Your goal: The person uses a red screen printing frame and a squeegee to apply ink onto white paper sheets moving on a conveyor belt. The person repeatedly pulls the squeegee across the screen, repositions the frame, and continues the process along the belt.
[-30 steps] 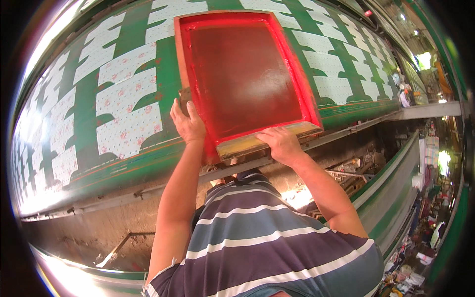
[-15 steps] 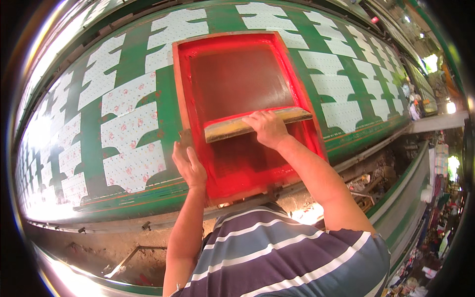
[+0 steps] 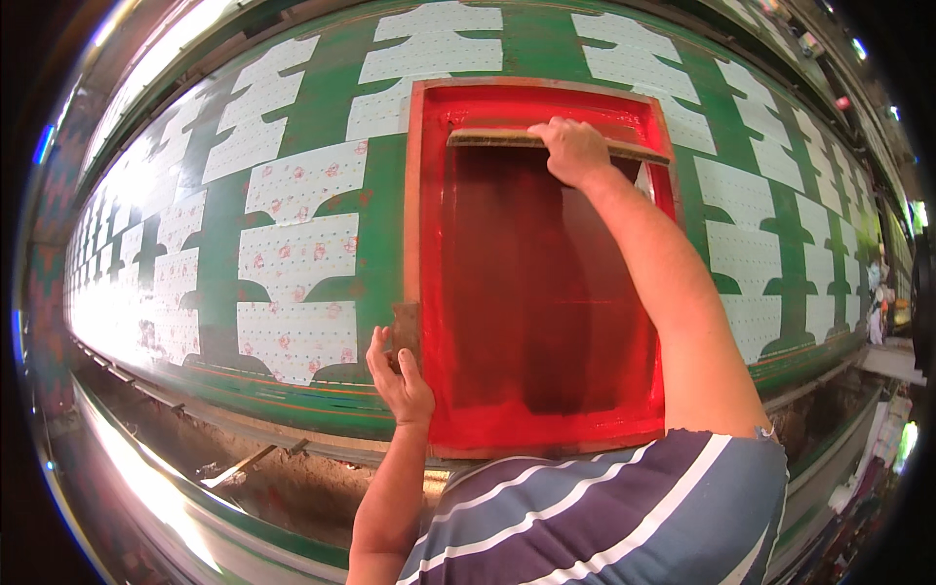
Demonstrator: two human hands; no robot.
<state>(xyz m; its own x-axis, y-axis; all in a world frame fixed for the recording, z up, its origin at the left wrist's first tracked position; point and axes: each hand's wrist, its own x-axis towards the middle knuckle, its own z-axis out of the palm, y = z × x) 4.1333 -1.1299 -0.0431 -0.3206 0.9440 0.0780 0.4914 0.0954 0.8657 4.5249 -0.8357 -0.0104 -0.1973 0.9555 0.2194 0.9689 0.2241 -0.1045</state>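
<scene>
A screen-printing frame (image 3: 411, 195) with red-stained inner edges and a dark mesh lies on a green table. Inside it, at the far end, my right hand (image 3: 575, 154) is closed over the top of a long wooden squeegee (image 3: 492, 139). The squeegee stands crosswise, its right end near the frame's right side. My left hand (image 3: 405, 390) is at the frame's near left side, by a small brown wooden tab (image 3: 406, 330). Its fingers and thumb are apart, the thumb against the tab. Red ink coats the near end of the mesh.
White fabric pieces (image 3: 297, 249) with small printed dots lie in rows on the green table (image 3: 210, 263), on both sides of the frame. Some bear reddish flower prints. A rail runs along the table's near edge, with a trough (image 3: 185, 419) below it.
My right hand has pushed the squeegee from the middle of the frame to its far end. My left hand stays by the tab. The whole view has shifted, so the frame appears farther right.
</scene>
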